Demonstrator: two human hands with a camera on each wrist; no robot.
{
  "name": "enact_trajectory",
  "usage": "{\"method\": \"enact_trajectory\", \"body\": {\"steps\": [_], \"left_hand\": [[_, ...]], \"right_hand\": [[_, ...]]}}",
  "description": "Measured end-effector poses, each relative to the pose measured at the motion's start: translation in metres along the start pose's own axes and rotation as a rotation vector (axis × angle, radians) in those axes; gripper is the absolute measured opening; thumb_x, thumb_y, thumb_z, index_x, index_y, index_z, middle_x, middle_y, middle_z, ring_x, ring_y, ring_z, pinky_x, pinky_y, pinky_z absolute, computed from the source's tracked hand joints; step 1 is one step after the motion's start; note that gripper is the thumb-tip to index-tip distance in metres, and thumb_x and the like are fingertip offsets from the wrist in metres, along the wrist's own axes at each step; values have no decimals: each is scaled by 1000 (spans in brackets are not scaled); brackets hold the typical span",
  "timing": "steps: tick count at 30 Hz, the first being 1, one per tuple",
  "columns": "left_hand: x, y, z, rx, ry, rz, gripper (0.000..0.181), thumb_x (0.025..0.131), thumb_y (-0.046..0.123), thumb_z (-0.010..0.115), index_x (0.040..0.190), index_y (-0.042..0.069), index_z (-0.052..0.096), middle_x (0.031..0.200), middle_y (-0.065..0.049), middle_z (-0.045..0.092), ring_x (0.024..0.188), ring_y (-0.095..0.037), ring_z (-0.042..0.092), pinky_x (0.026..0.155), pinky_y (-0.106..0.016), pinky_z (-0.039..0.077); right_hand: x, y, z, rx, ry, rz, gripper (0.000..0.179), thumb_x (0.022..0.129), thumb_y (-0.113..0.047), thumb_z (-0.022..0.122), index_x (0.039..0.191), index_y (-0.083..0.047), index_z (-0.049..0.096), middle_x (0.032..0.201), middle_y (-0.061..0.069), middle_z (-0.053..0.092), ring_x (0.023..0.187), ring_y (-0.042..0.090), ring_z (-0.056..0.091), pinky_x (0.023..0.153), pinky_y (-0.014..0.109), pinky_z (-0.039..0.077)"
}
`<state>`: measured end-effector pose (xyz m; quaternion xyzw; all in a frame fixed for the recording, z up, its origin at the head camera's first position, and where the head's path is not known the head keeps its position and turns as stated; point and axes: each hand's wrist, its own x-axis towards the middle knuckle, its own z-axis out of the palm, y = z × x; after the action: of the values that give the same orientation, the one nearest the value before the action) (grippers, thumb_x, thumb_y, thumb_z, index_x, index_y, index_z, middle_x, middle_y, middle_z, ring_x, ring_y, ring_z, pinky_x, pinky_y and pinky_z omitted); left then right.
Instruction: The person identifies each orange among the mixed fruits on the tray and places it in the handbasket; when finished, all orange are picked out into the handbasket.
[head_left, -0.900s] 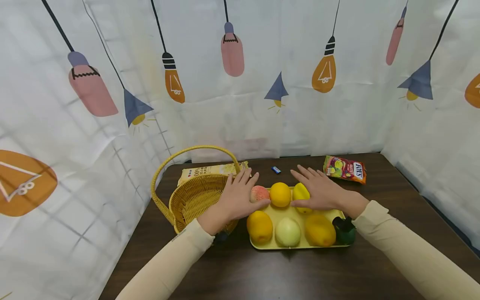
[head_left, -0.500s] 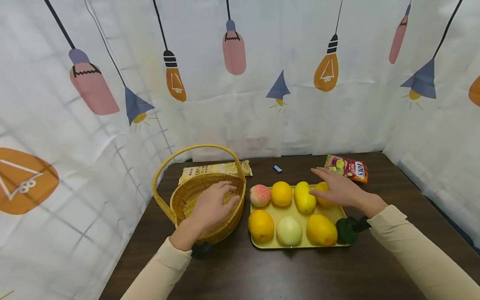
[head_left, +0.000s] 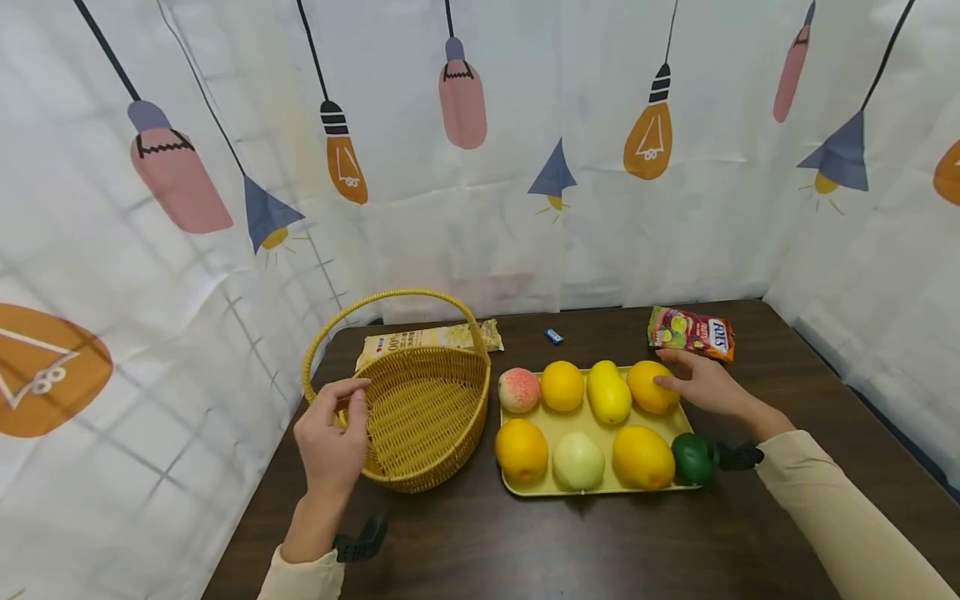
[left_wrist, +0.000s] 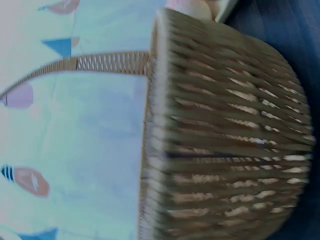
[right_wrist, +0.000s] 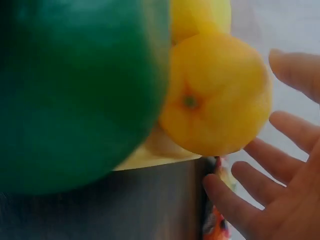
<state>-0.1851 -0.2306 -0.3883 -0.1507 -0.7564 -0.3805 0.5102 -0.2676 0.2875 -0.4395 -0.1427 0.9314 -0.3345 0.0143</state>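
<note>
My left hand (head_left: 330,437) is at the left side of the yellow wicker basket (head_left: 427,467), fingers bent loosely and thumb up. Nothing shows in its grasp, and whether it touches the rim is unclear. Basket weave (left_wrist: 230,140) fills much of the left wrist view, without the hand. My right hand (head_left: 712,387) reaches beside the orange (head_left: 649,388) at the tray's back right corner. In the right wrist view, its spread fingers (right_wrist: 267,155) lie next to that orange (right_wrist: 220,95), the fingertips close to its skin; contact is hard to tell.
A yellow tray (head_left: 540,489) holds several fruits, among them a peach (head_left: 519,391), a pale green round fruit (head_left: 578,461) and a dark green one (head_left: 692,459). Behind lie a red snack bag (head_left: 692,333), a small blue packet (head_left: 553,336) and a cream package (head_left: 420,339).
My left hand has moved from between basket and tray, over the basket, to its left side. The right hand has drawn right from above the tray to the back right orange.
</note>
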Motion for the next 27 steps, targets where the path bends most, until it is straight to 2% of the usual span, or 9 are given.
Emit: {"method": "enact_trajectory", "body": {"steps": [4, 6, 7, 10, 14, 16, 18, 21, 27], "left_hand": [[-2, 9, -7, -27, 317, -35, 12, 84, -8, 55, 89, -15, 64, 91, -23, 63, 83, -7, 55, 71, -15, 41], [-6, 10, -10, -18, 387, -89, 17, 83, -7, 54, 93, -20, 57, 101, -22, 58, 92, -10, 52, 71, -18, 40], [-9, 7, -11, -12, 390, -124, 21, 83, -8, 53, 98, -22, 53, 107, -22, 55, 96, -12, 50, 73, -20, 40], [-24, -11, -16, -9, 290, -303, 35, 85, -7, 57, 116, -19, 47, 122, -17, 48, 106, -15, 45, 81, -24, 39], [-45, -42, -18, 8, 65, -647, 48, 94, 9, 61, 137, -2, 41, 127, -7, 45, 106, -9, 45, 85, -19, 38], [-50, -54, -16, 33, -39, -769, 46, 97, 19, 60, 138, 4, 44, 127, -6, 46, 104, -12, 47, 79, -15, 39], [-54, -61, -13, 49, -119, -842, 44, 99, 26, 57, 136, 5, 48, 129, -9, 46, 105, -16, 49, 74, -12, 39], [-59, -67, -7, 44, -178, -892, 40, 100, 29, 55, 130, 3, 53, 133, -16, 45, 107, -25, 51, 70, -12, 38], [-66, -74, 3, -18, -118, -1003, 37, 100, 37, 53, 119, 6, 52, 123, -12, 48, 94, -20, 48, 67, -16, 39]], "right_hand": [[0, 4, 3, 44, -21, -3, 68, 96, -40, 61, 147, 0, 40, 142, 26, 46, 124, 45, 46, 96, 61, 41], [1, 5, 3, 64, -42, -15, 69, 95, -39, 62, 148, -1, 38, 143, 26, 45, 123, 44, 48, 95, 59, 43], [1, 6, 4, 73, -55, -19, 70, 95, -38, 63, 148, -1, 38, 142, 26, 46, 121, 43, 50, 94, 57, 44], [4, 7, 4, 93, -101, -34, 72, 93, -36, 66, 150, -2, 36, 140, 27, 47, 113, 37, 55, 90, 50, 48], [8, 9, 5, 90, -135, -53, 74, 91, -33, 69, 149, -1, 36, 135, 26, 51, 105, 28, 57, 85, 41, 49], [9, 10, 5, 81, -138, -64, 74, 90, -31, 71, 148, 0, 37, 133, 25, 52, 103, 26, 57, 84, 39, 49], [9, 11, 5, 78, -141, -85, 74, 89, -29, 72, 147, 1, 38, 131, 24, 54, 101, 26, 57, 83, 39, 49], [9, 12, 5, 79, -148, -104, 74, 87, -27, 75, 145, 1, 39, 128, 23, 55, 100, 26, 56, 83, 40, 49], [9, 14, 4, 51, -153, -84, 82, 83, -32, 77, 145, 1, 35, 131, 25, 51, 103, 29, 55, 87, 46, 47]]}}
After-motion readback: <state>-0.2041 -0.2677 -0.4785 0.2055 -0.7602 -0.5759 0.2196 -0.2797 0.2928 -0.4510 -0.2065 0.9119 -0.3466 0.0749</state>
